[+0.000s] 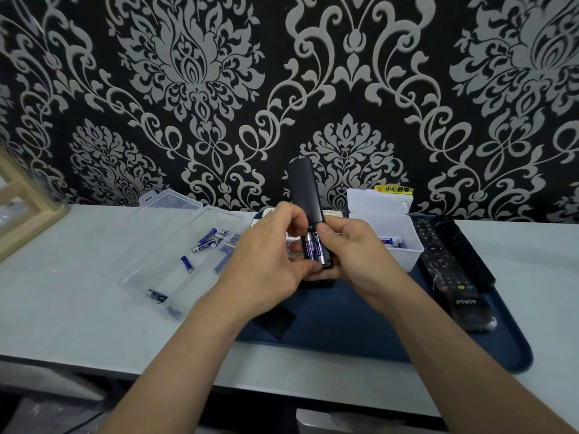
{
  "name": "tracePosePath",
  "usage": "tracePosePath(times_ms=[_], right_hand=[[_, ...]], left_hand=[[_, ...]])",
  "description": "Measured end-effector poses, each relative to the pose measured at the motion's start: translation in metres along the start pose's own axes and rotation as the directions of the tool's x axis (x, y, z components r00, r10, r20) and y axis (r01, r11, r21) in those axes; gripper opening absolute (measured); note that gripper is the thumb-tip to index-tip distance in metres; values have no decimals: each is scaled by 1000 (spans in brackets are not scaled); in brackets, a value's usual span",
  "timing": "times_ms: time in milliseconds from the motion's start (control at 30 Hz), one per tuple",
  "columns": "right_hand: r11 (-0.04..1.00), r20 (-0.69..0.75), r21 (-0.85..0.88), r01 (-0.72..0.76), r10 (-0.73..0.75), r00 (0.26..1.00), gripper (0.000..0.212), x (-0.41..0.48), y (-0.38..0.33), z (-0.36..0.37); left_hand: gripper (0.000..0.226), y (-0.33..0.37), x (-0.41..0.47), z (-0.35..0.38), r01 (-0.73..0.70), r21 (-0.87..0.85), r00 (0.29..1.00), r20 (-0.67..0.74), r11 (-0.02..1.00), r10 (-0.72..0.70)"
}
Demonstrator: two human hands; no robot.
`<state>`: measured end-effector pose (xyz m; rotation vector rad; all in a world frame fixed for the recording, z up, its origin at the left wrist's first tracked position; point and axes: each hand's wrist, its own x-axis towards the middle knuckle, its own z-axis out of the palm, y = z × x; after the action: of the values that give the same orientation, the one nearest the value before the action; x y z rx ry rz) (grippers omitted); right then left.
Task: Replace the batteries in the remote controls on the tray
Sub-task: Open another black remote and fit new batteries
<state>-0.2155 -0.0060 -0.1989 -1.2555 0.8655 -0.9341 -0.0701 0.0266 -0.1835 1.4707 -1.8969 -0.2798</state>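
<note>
Two batteries (314,248) sit in the remote (305,189). Grip it with your left hand (269,261); your right hand (354,249) also clasps it, so thumb them flat.

Pale table (78,308); blue tray (360,333), clear case (175,245).

Matt black plastic on the long slim remote control (304,189). Glossy blue-and-silver wrap on the two small cylindrical batteries (314,249). Smooth dark blue plastic tray (360,333), slightly shiny. Clear, glossy plastic box (175,245). White matt plastic container (404,233). Pale raw wood on the frame (28,208).
</note>
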Motion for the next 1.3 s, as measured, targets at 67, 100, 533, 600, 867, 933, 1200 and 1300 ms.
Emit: tracePosePath(times_ms=[67, 100, 533, 600, 867, 933, 1200, 1300], right_hand=[[1000, -6, -8, -5, 5, 1000, 29, 0, 0, 1], [1000, -6, -9, -9, 9, 1000, 29, 0, 0, 2], [997, 35, 72, -9, 6, 999, 30, 2, 1, 5], [994, 42, 103, -26, 22, 999, 29, 3, 2, 5], [961, 57, 263, -86, 73, 996, 29, 2, 0, 7], [943, 51, 318, -92, 80, 995, 28, 1, -1, 7], [916, -26, 399, -42, 58, 998, 26, 2, -2, 3], [915, -32, 402, -28, 44, 999, 30, 2, -4, 4]], left_hand=[[53, 0, 1, 0, 15, -20, 1000, 5, 1000, -15], [55, 0, 1, 0, 20, -28, 1000, 6, 999, -20], [43, -5, 1, 0, -80, -28, 996, -47, 996, 79], [42, -4, 1, 1, -24, -105, 995, -95, 994, 14], [26, -1, 0, -2, 70, -142, 974, -204, 987, -99], [21, 4, 3, -4, 144, -425, 937, -231, 894, -261], [10, 11, 9, -3, 403, -901, 805, 267, 158, -531], [17, 7, 6, 9, 274, -447, 950, -14, 852, -313]])
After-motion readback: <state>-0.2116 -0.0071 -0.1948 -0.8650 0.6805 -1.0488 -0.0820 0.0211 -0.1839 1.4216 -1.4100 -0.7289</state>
